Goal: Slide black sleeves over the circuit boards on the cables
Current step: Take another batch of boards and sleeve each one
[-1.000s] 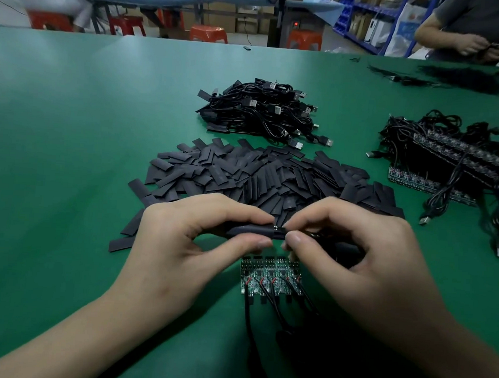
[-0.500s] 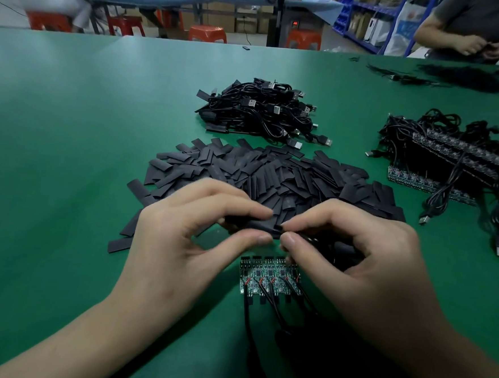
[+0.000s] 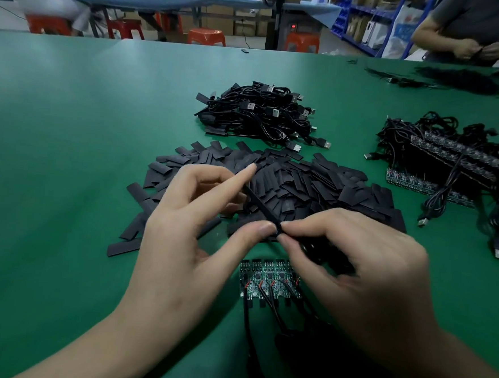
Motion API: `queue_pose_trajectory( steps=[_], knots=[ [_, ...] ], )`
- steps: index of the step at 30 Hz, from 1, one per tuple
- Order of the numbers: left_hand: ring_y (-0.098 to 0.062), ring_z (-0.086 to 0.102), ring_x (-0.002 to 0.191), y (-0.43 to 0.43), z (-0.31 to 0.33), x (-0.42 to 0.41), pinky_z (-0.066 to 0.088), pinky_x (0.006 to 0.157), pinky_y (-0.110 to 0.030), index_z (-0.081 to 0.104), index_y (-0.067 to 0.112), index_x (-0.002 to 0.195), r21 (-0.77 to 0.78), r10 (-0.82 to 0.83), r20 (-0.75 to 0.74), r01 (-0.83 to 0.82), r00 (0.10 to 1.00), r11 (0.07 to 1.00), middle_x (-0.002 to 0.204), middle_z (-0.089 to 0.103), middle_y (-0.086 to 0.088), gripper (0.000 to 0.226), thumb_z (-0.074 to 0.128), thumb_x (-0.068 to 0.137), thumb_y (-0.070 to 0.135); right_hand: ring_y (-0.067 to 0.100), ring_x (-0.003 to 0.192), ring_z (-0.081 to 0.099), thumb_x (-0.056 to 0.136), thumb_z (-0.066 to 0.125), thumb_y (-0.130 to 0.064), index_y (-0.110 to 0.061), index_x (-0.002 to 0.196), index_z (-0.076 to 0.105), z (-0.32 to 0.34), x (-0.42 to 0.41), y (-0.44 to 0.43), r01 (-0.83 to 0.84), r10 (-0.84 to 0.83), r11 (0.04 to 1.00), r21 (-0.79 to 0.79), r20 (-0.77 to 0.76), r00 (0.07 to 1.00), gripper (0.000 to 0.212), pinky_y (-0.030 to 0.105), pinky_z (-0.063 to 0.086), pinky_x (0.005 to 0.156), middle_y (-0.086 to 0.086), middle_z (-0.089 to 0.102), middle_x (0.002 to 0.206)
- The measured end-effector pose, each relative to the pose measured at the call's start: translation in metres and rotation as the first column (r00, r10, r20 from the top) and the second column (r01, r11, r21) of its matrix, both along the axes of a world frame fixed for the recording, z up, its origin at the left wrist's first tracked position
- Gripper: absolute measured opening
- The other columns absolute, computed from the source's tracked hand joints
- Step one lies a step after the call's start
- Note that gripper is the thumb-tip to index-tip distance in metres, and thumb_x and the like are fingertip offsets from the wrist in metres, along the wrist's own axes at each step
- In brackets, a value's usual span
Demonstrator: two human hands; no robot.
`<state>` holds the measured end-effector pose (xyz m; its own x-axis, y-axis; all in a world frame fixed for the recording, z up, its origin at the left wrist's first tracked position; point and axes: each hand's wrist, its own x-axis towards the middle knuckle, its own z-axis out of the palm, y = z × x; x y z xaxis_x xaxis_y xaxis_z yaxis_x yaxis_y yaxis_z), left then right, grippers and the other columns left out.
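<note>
Black sleeve [image 3: 260, 206] is being pinched by left hand [image 3: 185, 243] and right hand [image 3: 360, 270], which are meeting at its near end; its long axis is slanting away-left. Circuit boards [image 3: 268, 278] are lying just nearer, toward the worktop's [image 3: 68, 146] near edge.

Held sleeve: one narrow black sleeve [image 3: 259, 205], lifted and tilted, far end by the forefinger of the left hand [image 3: 180, 228], near end pinched between that hand's thumb and the fingertips of the right hand [image 3: 354, 270].
Loose sleeves: a wide heap of flat black rectangular sleeves [image 3: 316, 184], overlapping, with strays at its left edge, just beyond the hands.
Near boards: a row of small green circuit boards [image 3: 268, 278], flat, side by side, just below the hands.
Their leads: thin black cables [image 3: 248, 321] running from those boards toward the viewer.
Far cables: a tangled pile of black cables with USB plugs [image 3: 256, 115], beyond the sleeve heap.
Right stock: stacked circuit boards [image 3: 451, 161] tangled in black cables, well apart at right.
</note>
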<state>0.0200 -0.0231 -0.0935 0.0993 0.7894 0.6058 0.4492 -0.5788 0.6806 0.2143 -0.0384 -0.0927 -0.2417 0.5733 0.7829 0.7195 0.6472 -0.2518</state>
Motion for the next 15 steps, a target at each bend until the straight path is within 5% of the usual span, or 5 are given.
queue_pose_trajectory(
  steps=[5,9,15],
  knots=[
    [-0.016,0.065,0.105,0.0004,-0.0016,-0.0022,0.054,0.094,-0.026,0.062,0.021,0.138,0.038,0.005,-0.009,-0.005,1.0,0.999,0.109,0.061,0.007,0.055,0.077,0.087,0.033,0.011,0.079,0.07,0.088,0.079,-0.017,-0.012,0.089,0.077,-0.0015,-0.0038,-0.0016,-0.051,0.048,0.997,-0.062,-0.048,0.998,0.006,0.032,0.055,0.068,-0.005,0.075,0.086],
    [-0.012,0.067,0.105,0.0045,-0.0017,-0.0049,0.051,0.092,-0.02,0.065,0.02,0.136,0.025,-0.013,-0.099,0.015,0.995,1.0,0.109,0.065,0.007,0.055,0.074,0.086,0.043,0.011,0.072,0.068,0.087,0.079,-0.017,-0.014,0.086,0.073,0.0005,-0.0035,-0.0022,-0.034,0.028,0.993,-0.11,-0.057,0.998,0.007,0.03,0.053,0.062,-0.008,0.071,0.079],
    [-0.009,0.07,0.109,0.0069,-0.0003,-0.0073,0.053,0.095,-0.019,0.07,0.026,0.124,-0.07,-0.044,-0.029,0.042,0.999,0.997,0.111,0.07,0.014,0.049,0.079,0.081,0.047,0.013,0.067,0.057,0.09,0.075,-0.017,-0.012,0.086,0.071,0.0004,-0.0043,-0.0012,-0.014,0.017,0.998,-0.06,0.053,0.998,0.007,0.027,0.046,0.064,-0.004,0.066,0.075]
  ],
)
